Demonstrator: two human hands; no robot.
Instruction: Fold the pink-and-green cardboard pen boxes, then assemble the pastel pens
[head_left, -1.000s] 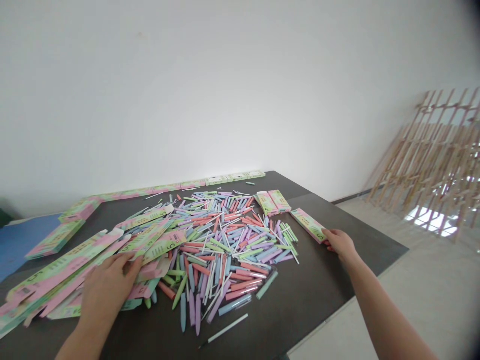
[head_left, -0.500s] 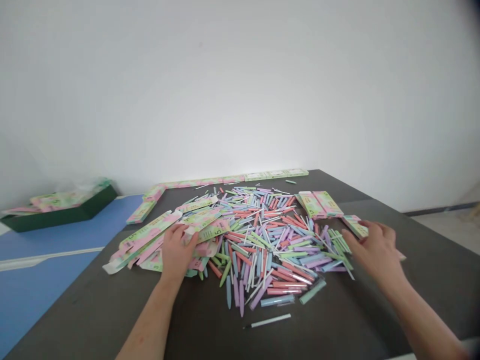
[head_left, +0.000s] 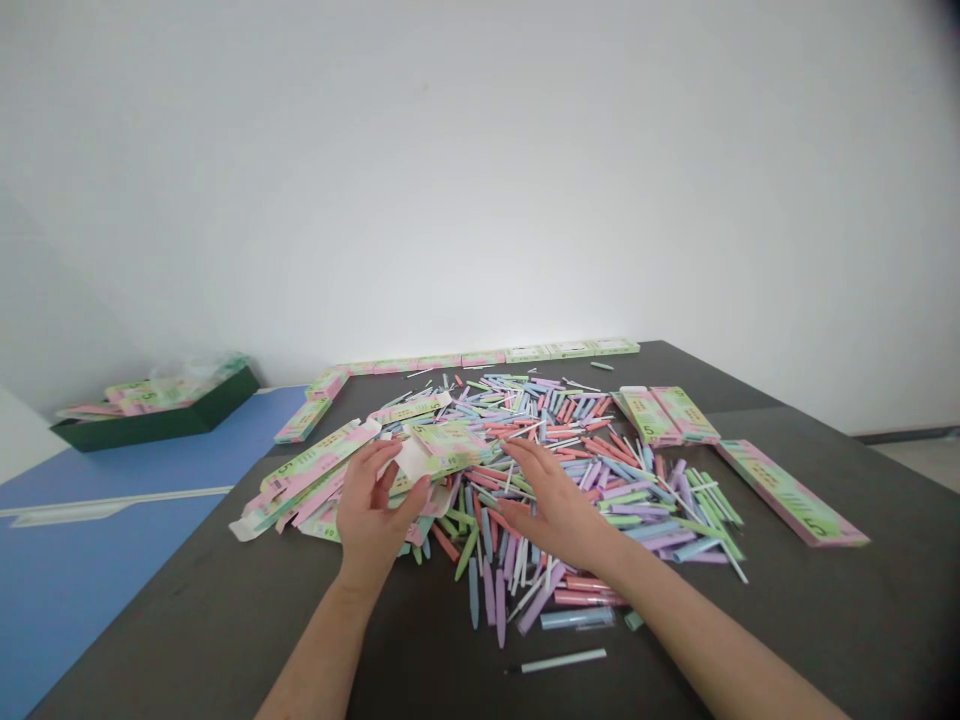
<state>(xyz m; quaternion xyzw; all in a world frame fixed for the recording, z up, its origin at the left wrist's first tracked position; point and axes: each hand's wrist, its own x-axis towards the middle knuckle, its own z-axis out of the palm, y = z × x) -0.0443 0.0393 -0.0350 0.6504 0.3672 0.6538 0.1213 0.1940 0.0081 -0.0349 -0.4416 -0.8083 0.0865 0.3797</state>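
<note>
My left hand (head_left: 381,500) is at the pile of flat pink and green cartons (head_left: 319,465), its fingers curled around the end of one carton (head_left: 450,447) with a white flap. Just right of that carton, my right hand (head_left: 551,500) reaches over the heap of pens, fingers apart, holding nothing. Pastel pens and white refills (head_left: 525,420) are heaped across the middle. A long carton (head_left: 795,492) lies flat at the right, beside two more cartons (head_left: 667,414).
A dark green tray (head_left: 157,425) with cartons and clear plastic stands on the blue surface (head_left: 112,560) at left. A row of cartons (head_left: 484,357) lines the dark table's (head_left: 750,640) far edge. One refill (head_left: 562,661) lies near the front.
My right hand has left the carton at the right and moved left over the pens. The carton near my left hand is raised and turned slightly. The view has shifted a little.
</note>
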